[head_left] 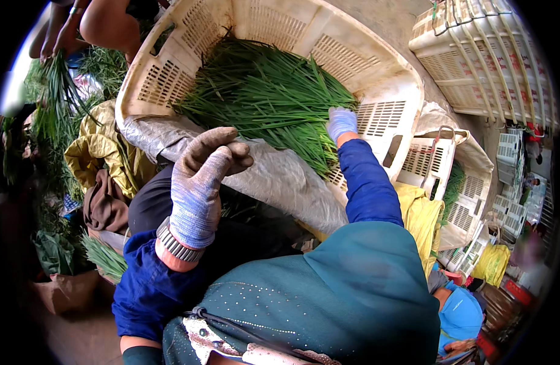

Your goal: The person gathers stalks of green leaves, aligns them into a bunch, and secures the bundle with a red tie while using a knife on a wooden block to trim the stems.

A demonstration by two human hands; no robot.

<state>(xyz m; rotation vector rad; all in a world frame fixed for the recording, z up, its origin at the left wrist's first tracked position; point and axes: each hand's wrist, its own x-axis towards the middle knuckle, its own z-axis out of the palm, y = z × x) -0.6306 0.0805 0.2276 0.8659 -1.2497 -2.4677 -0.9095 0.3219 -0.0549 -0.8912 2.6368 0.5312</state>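
Note:
Long green chives (261,91) lie in a pile inside a big off-white plastic basket (401,85) in front of me. My right hand (342,123), in a pale knitted glove, is closed at the stalk ends on the pile's right side. Above the near side of the basket I hold up my left hand (201,182), its glove soiled brown at the fingers. Those fingers are loosely bent, and nothing shows between them. A metal-banded watch (177,243) circles my left wrist. Grey-white plastic sheeting (267,176) drapes over the basket's near rim.
At the upper left another person's hand (64,39) holds a bunch of greens (61,85). Stacked crates (474,61) stand at the upper right, with another crate (426,161) beside my right arm. Yellow sacks (103,152) lie left, and someone in a blue cap (461,313) is lower right.

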